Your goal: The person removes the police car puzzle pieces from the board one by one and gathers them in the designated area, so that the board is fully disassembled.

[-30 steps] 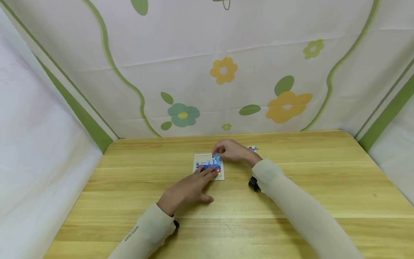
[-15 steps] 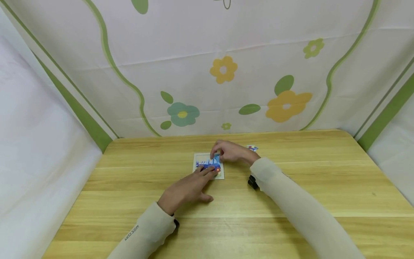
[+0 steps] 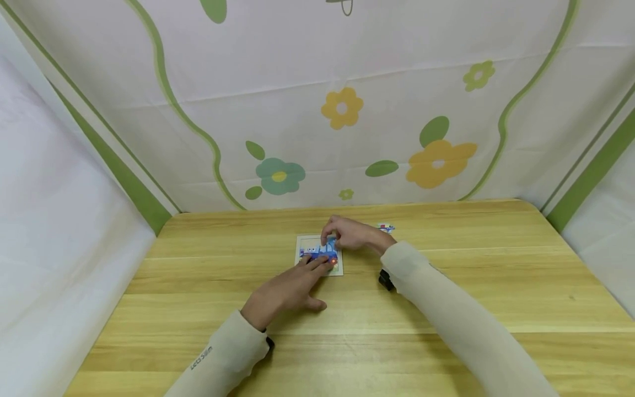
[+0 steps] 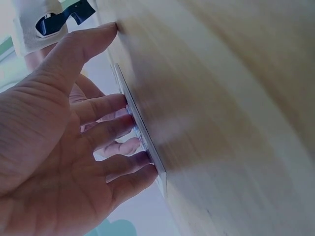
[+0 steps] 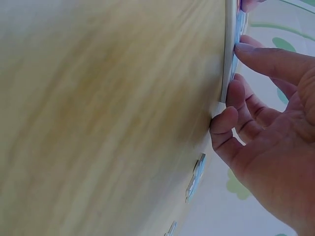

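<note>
Puzzle board (image 3: 339, 269): flat on the worktop (image 3: 446, 286), partly covered by both hands; a blue cartoon vehicle with two eyes shows inside its pale frame.
Left hand (image 3: 292, 286): reaching in from the near side of the puzzle board, fingers released and extended, their tips resting on its picture; the thumb is spread away on the board's near side.
Right hand (image 3: 353, 232): over the far right corner of the puzzle board, thumb and index finger bent, pinching a blue piece (image 3: 331, 241).
Seating of the blue piece: within the board's frame at that corner, largely hidden by the fingers; cannot tell whether it lies flush.
Loose pieces (image 3: 385, 226): on the worktop to the right of the puzzle board, apart from it; the right wrist view shows two.
Curtain (image 3: 317, 66): upright beyond the puzzle board, pale with green vines and flowers.
</note>
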### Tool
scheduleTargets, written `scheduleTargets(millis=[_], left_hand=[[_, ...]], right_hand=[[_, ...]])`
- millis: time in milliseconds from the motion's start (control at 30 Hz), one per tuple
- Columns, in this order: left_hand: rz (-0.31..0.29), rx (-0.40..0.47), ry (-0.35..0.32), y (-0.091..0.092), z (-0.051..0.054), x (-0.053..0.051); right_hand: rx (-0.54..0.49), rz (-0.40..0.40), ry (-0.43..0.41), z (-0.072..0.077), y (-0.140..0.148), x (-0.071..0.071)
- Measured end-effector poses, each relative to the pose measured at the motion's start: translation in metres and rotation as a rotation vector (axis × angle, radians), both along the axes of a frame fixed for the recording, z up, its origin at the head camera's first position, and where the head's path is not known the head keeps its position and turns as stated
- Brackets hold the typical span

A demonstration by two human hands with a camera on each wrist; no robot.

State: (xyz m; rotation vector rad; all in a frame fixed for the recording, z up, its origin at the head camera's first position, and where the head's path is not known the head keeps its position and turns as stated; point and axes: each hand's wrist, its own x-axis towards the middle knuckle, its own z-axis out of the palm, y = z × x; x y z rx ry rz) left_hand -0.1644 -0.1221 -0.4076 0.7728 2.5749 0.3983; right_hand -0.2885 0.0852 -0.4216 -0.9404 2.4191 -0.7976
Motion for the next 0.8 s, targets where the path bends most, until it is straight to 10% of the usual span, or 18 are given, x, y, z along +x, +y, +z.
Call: scheduleTargets(millis=[800], left_hand=[[0.004,0.007,-0.003,0.0001,-0.0001,0.0018]], right_hand=[[-0.02,0.019,0.08,-0.0066,-0.0008,0.0016]])
